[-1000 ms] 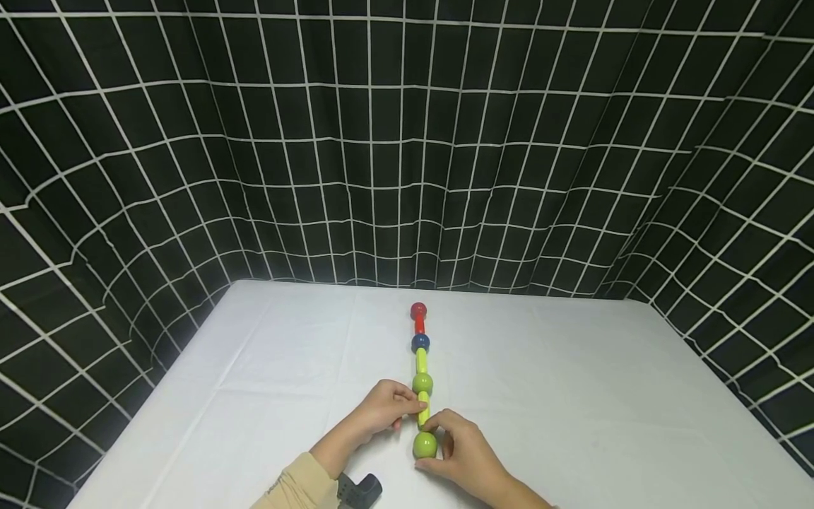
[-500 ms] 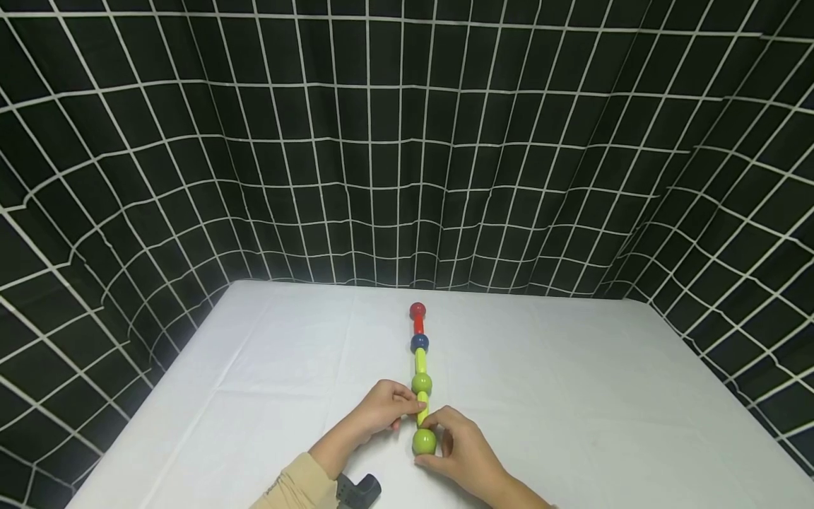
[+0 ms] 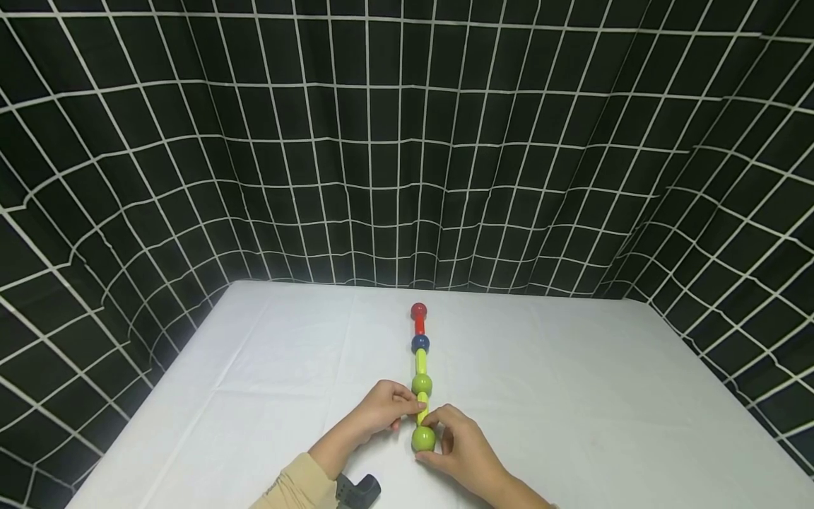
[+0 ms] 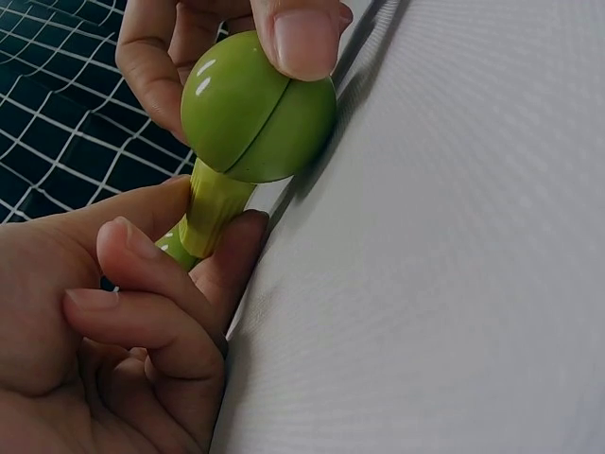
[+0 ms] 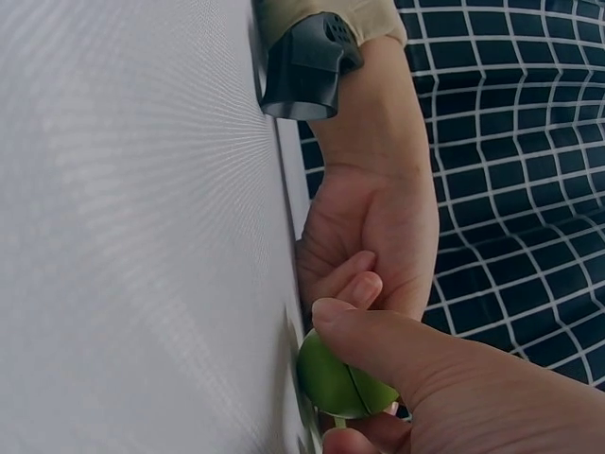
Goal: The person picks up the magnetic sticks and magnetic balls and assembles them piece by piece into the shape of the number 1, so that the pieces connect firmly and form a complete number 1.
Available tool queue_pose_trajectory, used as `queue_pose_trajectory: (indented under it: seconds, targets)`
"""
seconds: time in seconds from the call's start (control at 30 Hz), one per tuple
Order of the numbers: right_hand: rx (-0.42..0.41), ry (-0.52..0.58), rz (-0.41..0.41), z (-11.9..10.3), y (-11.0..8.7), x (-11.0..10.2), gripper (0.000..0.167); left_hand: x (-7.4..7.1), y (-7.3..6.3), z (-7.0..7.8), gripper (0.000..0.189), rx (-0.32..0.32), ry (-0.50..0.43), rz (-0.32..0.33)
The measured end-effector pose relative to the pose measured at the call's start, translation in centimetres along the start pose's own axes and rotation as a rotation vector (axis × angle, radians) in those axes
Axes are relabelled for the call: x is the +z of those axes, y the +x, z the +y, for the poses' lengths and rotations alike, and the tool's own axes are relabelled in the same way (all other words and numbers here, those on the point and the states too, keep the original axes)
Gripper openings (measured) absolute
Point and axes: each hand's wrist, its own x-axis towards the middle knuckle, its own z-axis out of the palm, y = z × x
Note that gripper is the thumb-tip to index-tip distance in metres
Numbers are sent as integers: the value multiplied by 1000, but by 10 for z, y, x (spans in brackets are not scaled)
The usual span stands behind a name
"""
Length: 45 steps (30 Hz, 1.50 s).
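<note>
A line of balls and rods runs away from me on the white table: a red ball (image 3: 418, 310), red rod (image 3: 420, 326), blue ball (image 3: 420, 343), yellow-green rod (image 3: 421, 362), green ball (image 3: 422, 384), second yellow-green rod (image 3: 422, 403) and nearest green ball (image 3: 423, 439). My left hand (image 3: 388, 408) pinches the second rod between thumb and fingers. My right hand (image 3: 464, 451) grips the nearest ball from the right. In the left wrist view that ball (image 4: 250, 113) meets the end of the ridged rod (image 4: 216, 210); how deep the rod sits cannot be told.
White cloth covers the table (image 3: 572, 389). A black curtain with a white grid (image 3: 407, 141) hangs behind and along both sides. A dark wrist device (image 3: 359, 491) is at my left cuff, close to the table.
The nearest green ball has shifted slightly forward, toward the second yellow-green rod, with my right hand's fingers on it. My left hand keeps its place on the rod.
</note>
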Motion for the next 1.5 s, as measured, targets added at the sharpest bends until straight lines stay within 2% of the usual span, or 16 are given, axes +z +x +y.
queue_pose_trajectory:
  seconds: [0.77, 1.27, 1.5]
  targets:
    - [16, 27, -23, 3, -1, 0, 35, 0, 0, -1, 26, 2, 1, 6]
    - [56, 99, -29, 4, 1, -1, 36, -1, 0, 1, 27, 4, 14, 8]
    - [85, 120, 8, 4, 1, -7, 35, 0, 0, 1, 26, 12, 2, 11]
